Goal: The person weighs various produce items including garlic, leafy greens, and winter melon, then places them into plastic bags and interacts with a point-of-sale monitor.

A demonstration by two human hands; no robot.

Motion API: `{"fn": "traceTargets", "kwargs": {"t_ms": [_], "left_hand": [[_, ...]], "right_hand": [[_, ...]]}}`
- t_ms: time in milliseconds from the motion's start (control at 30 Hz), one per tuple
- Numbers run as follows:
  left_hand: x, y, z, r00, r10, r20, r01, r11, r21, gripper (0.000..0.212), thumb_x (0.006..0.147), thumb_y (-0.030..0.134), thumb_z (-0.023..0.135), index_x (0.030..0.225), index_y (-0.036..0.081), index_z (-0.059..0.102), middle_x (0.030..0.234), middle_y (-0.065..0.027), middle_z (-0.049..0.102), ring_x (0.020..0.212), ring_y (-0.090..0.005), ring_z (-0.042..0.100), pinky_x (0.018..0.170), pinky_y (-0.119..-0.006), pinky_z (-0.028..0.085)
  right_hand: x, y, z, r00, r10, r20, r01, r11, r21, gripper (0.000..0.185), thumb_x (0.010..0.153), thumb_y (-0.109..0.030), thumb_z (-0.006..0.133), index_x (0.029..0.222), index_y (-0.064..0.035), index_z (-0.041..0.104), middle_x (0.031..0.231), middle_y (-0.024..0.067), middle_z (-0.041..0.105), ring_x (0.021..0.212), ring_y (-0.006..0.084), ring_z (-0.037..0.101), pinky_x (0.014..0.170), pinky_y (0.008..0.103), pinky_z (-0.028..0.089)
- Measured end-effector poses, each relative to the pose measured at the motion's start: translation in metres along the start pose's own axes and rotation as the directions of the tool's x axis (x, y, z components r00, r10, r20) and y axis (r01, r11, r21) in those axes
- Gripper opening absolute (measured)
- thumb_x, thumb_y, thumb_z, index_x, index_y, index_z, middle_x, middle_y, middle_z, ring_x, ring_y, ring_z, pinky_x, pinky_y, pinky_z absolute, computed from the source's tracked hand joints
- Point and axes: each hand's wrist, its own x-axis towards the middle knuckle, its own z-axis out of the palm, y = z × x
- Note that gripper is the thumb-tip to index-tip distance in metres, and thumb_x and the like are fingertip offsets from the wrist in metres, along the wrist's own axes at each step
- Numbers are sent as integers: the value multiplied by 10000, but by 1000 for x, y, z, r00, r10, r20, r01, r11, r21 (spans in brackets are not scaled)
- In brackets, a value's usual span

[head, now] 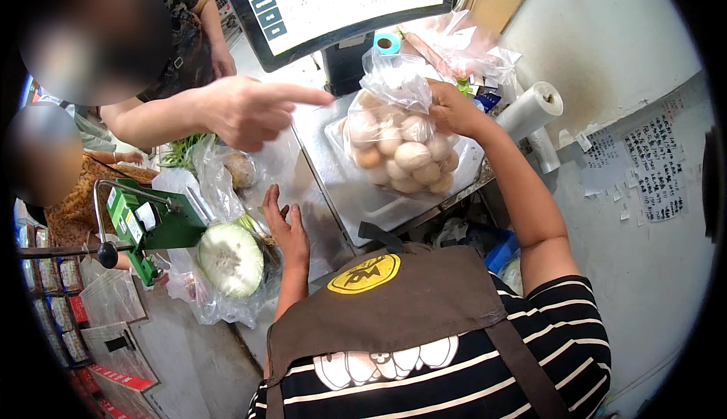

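A clear plastic bag of eggs (406, 149) rests on the white weighing plate (369, 209) in front of me. My right hand (457, 106) is closed on the gathered neck of this bag, on its right side; some of the fingers are hidden behind the plastic. Over the metal counter to the left, my left hand (287, 223) is raised and empty with its fingers apart. Close beside it lies a cut winter melon (232, 260), its pale face turned up, with thin plastic around it.
Another person's hand (244, 112) points across the counter towards the eggs. A screen (352, 4) stands at the back. To its right are bagged goods (454, 49) and a plastic bag roll (531, 109). A green bag-sealing device (150, 220) stands left, near bagged vegetables (218, 169).
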Motion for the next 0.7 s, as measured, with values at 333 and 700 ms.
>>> {"fn": "traceTargets", "kwargs": {"t_ms": [333, 700], "left_hand": [[10, 28, 5, 993, 118, -1, -118, 993, -18, 398, 695, 59, 423, 1086, 49, 352, 1110, -104, 326, 998, -209, 346, 767, -307, 332], [7, 49, 21, 978, 171, 122, -168, 985, -33, 384, 729, 112, 430, 1096, 51, 337, 1106, -91, 338, 1011, -188, 340, 805, -293, 303]], "right_hand": [[-5, 12, 7, 963, 253, -93, -212, 924, 317, 202, 732, -214, 488, 804, -29, 524, 667, -1, 497, 616, 67, 442, 551, 203, 370], [-42, -14, 14, 987, 3, -162, 37, 970, 242, 186, 740, -179, 462, 819, -25, 527, 700, 73, 517, 649, 135, 477, 604, 252, 375]]}}
